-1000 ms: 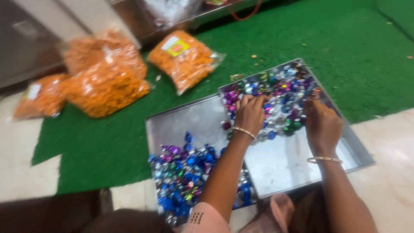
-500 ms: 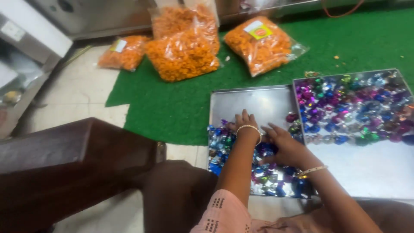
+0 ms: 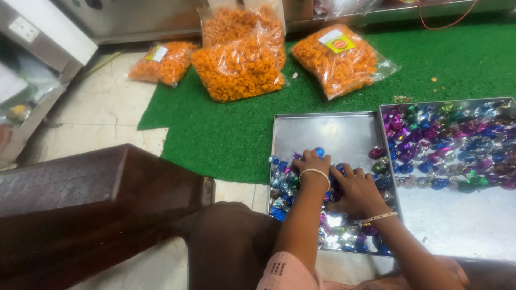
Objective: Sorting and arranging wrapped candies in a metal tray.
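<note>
Both hands rest palm-down in the nearer steel tray, the left hand and right hand with fingers spread over the pile of foil-wrapped sweets, beside a second tray on the green mat.

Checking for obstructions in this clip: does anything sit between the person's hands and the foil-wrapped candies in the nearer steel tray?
Nothing visible does. The left hand and right hand both rest directly on the heap of foil-wrapped candies in the left steel tray.
</note>
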